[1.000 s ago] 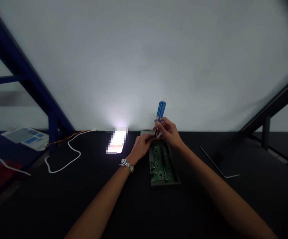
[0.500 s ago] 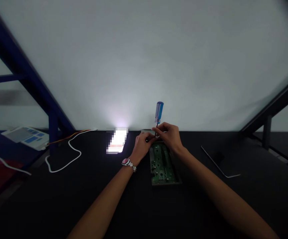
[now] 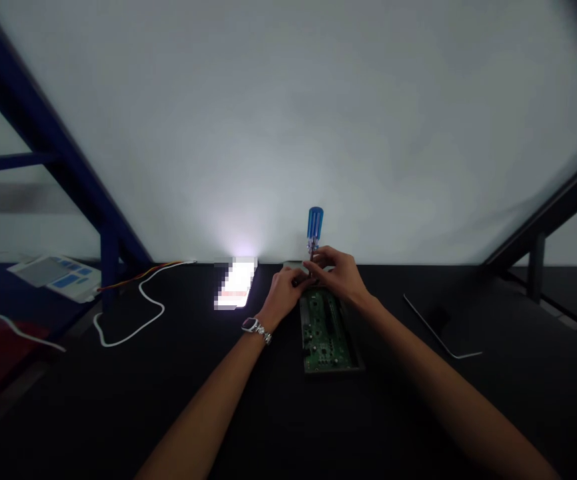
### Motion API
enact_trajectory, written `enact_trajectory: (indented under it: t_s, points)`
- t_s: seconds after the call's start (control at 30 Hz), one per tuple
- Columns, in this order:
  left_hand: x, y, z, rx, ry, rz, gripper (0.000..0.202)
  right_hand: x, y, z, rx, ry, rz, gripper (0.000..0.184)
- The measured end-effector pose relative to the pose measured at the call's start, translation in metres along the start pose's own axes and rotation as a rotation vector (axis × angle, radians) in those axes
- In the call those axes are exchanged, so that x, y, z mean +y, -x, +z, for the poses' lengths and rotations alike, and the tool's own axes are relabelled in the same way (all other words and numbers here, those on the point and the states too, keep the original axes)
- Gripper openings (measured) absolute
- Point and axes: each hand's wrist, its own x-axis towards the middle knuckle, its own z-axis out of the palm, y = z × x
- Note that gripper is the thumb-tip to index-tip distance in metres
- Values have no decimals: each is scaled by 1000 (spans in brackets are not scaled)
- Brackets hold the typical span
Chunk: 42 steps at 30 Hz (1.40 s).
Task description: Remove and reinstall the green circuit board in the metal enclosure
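Note:
A screwdriver (image 3: 314, 223) with a blue handle stands nearly upright over the far end of a green circuit board (image 3: 326, 333). My right hand (image 3: 336, 269) is closed, its thumb and fingers pinching the screwdriver's shaft below the handle. The screwdriver's tip is hidden among the fingers. My left hand (image 3: 284, 290) is closed at the board's far left corner, fingertips beside the shaft; what they hold, if anything, cannot be made out. The board lies in a dark, shallow frame on the black table (image 3: 268, 413).
Left of my hands lies a bright, blurred-out lit device (image 3: 236, 283). A white cable (image 3: 158, 308) curls farther left, near a white-and-blue panel (image 3: 63, 277). At right lies a thin bent metal strip (image 3: 431, 327). A pale wall (image 3: 288, 133) rises behind the table.
The screwdriver's handle has shifted slightly left and turned more upright. Both hands stay at the far end of the board.

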Motion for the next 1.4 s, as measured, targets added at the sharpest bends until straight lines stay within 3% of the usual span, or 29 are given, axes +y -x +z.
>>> enact_trajectory:
  t_s: [0.33,0.5,0.6,0.83,0.97,1.13,1.3,1.4]
  points:
    - [3,-4,2,26,-14,-24,21,-5,-5,4,157,146,-48,24]
    - [3,-2,3,30,-11,-28,23,-4,-6,4,57,115,-46,24]
    - [2,0,3,-16,5,25,15,-4,-6,0,-22,91,-49,19]
    - [-3,2,2,-102,60,64,19,-5,-6,-10,-175,12,-38,18]
    - [-1,2,1,-25,16,16,14,-3,-6,-7,-104,24,-22,27]
    - [5,2,3,33,-1,-25,11,3,-6,-1,50,74,36,25]
    - [4,3,2,2,13,2,10,-1,-6,-4,-19,151,-25,21]
    - [0,4,-1,-56,46,50,19,-4,-7,-7,-104,154,-69,17]
